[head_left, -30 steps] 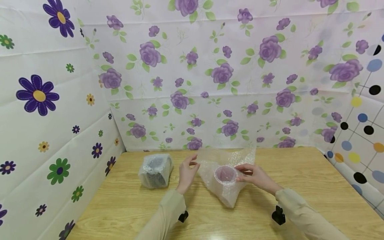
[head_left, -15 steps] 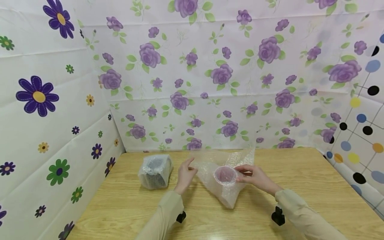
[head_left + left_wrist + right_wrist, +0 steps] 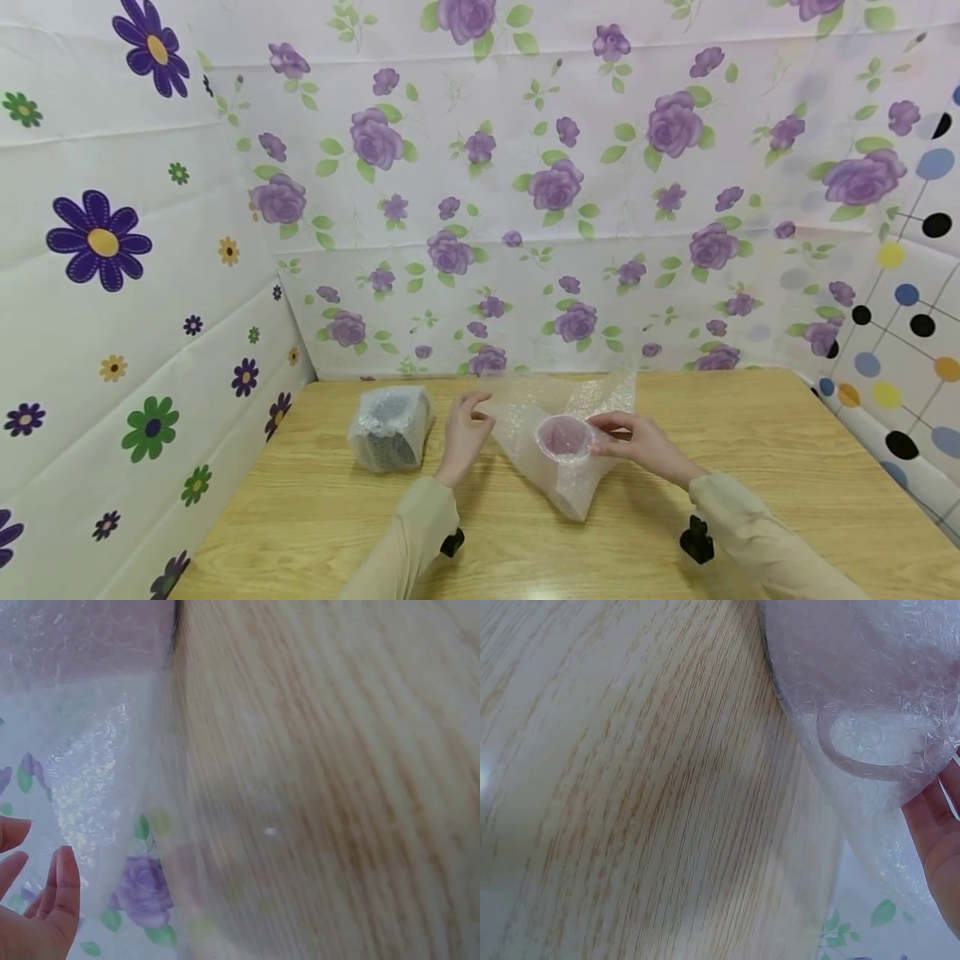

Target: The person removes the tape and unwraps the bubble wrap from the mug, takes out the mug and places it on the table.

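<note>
A pale pink mug (image 3: pixel 564 435) stands upright in the middle of the table, with a sheet of bubble wrap (image 3: pixel 573 496) around its sides and its mouth facing up. Through the wrap, the mug's handle (image 3: pixel 870 769) shows in the right wrist view. My right hand (image 3: pixel 637 446) grips the mug at its right rim, thumb in front and fingers behind, wrap included. To the left, my left hand (image 3: pixel 461 433) is beside a raised wrap flap, fingers bent and spread from the thumb. A gap between those fingertips (image 3: pixel 66 862) shows in the left wrist view.
Left of the left hand sits a dark object wrapped in bubble wrap (image 3: pixel 388 429). The wooden table (image 3: pixel 525 558) ends at a flowered cloth backdrop (image 3: pixel 555 208). Loose wrap flaps rise behind the mug.
My left hand has shifted slightly left, and the left wrap flap has spread a little outward. The right hand and the mug stay in place.
</note>
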### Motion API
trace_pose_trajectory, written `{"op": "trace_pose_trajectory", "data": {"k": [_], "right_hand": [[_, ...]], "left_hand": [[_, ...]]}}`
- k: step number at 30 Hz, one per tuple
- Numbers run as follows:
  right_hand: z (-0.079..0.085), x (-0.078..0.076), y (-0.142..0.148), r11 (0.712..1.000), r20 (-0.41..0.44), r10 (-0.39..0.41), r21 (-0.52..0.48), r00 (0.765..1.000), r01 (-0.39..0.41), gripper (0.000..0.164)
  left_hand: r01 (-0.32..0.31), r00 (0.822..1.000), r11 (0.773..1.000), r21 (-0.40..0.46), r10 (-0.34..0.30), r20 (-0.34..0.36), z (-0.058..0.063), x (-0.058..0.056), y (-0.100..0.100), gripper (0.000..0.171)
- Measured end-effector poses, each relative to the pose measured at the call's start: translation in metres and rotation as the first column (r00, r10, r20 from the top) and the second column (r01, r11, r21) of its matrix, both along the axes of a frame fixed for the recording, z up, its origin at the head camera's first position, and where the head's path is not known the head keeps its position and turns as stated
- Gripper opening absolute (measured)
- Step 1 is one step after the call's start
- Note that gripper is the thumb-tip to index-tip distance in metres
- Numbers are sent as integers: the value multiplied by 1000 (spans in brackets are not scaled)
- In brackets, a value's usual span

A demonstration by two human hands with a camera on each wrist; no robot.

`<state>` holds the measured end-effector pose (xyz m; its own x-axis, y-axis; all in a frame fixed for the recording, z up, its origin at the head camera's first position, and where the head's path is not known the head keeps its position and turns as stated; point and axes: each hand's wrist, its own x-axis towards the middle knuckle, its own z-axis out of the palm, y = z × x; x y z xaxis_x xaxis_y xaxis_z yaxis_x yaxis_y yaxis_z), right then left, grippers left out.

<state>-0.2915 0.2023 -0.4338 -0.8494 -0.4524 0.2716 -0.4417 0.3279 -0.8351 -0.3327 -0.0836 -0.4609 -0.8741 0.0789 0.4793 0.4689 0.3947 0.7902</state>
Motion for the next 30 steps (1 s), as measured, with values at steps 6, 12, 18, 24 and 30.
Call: {"op": "trace_pose_trajectory", "data": {"k": [6, 12, 18, 24, 30], "right_hand": [[1, 0, 1, 1000, 8, -5, 7, 1000, 5, 43], [-1, -1, 1, 1000, 11, -7, 7, 1000, 7, 43], [-9, -6, 3, 1000, 14, -5, -3, 1000, 5, 43], [-27, -18, 9, 1000, 15, -9, -9, 1000, 9, 44], [-13, -9, 4, 1000, 17, -2, -8, 1000, 2, 44]], "left_hand": [[79, 995, 997, 14, -78, -64, 7, 2, 7, 28], [184, 979, 983, -19, -185, -90, 12, 6, 16, 29], [276, 960, 961, -22, -277, -47, 32, 26, 22, 28], [344, 939, 938, -48, -342, 37, 49, 42, 24, 33], [418, 908, 905, -75, -413, 77, 42, 40, 27, 45]]}}
